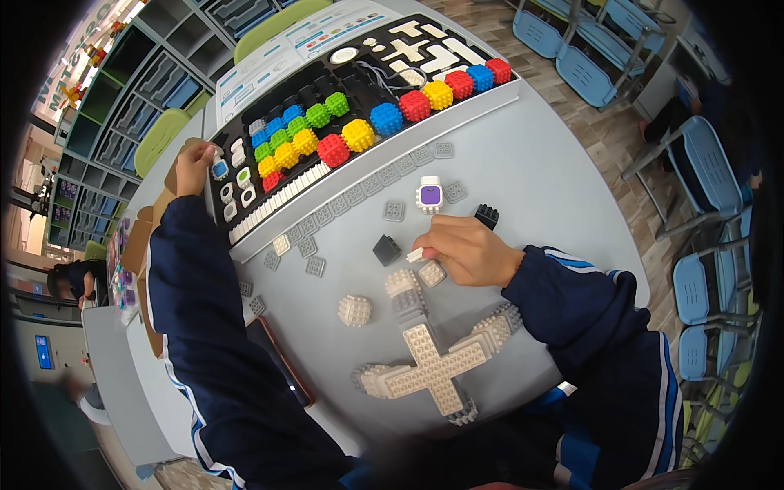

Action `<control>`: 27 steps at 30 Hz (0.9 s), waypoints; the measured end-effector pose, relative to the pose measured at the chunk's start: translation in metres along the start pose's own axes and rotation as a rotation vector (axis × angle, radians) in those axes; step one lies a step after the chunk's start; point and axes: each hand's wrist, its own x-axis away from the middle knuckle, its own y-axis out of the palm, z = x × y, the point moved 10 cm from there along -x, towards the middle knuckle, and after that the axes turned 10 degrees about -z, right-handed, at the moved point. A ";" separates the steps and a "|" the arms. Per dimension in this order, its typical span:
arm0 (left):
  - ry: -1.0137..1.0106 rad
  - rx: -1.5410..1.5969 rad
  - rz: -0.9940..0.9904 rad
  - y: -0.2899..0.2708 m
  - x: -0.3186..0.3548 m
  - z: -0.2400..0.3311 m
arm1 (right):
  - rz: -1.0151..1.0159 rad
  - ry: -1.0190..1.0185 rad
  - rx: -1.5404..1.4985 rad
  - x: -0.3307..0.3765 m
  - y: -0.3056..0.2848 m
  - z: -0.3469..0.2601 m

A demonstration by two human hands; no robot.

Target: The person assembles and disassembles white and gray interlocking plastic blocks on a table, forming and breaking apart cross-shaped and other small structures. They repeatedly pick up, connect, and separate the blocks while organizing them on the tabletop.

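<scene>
My right hand [472, 251] pinches a small white building piece [416, 255] above the table. Just below it lies a cream square block [432, 273], and to its left a black block [386, 250]. Nearer me rests a cross-shaped build of white studded plates [433, 367], with cream and grey studded arms at its ends. At the far left, my left hand [193, 167] has its fingers closed at the end of the parts box [376, 167], beside a white block with a blue face [220, 169]. What those fingertips grip is hidden.
Coloured studded cubes fill the box. Grey square plates [354, 194] line its front. A purple-faced white block [429, 194], a black connector [487, 216] and a cream studded ball [354, 310] lie on the table. By my left forearm is a phone [280, 359]. Blue chairs [704, 167] stand right.
</scene>
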 end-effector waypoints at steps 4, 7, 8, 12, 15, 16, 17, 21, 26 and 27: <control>-0.015 0.030 -0.061 -0.004 0.000 -0.019 | 0.001 0.000 -0.015 -0.001 0.003 0.001; -0.005 0.166 -0.081 -0.002 0.001 -0.024 | 0.001 0.001 -0.014 -0.001 0.003 0.001; -0.019 0.199 -0.089 0.004 0.000 -0.023 | -0.001 0.006 -0.011 0.000 0.002 0.002; -0.059 0.256 -0.090 0.013 0.002 -0.022 | -0.005 0.012 -0.011 0.001 0.001 0.002; -0.027 0.187 -0.067 0.008 0.003 -0.020 | -0.011 0.014 -0.025 0.000 0.003 0.002; -0.010 0.155 -0.060 0.006 0.003 -0.018 | -0.014 0.016 -0.031 0.000 0.003 0.002; 0.001 0.151 -0.053 0.005 0.002 -0.017 | -0.015 0.015 -0.031 0.000 0.003 0.003; 0.026 0.129 -0.015 0.002 0.004 -0.012 | -0.014 0.004 -0.024 -0.001 0.002 0.001; 0.013 0.004 0.031 0.003 0.009 0.004 | -0.017 0.004 -0.020 -0.001 0.002 0.001; 0.026 -0.012 0.059 0.003 0.012 0.008 | -0.023 0.006 -0.013 -0.001 0.003 0.002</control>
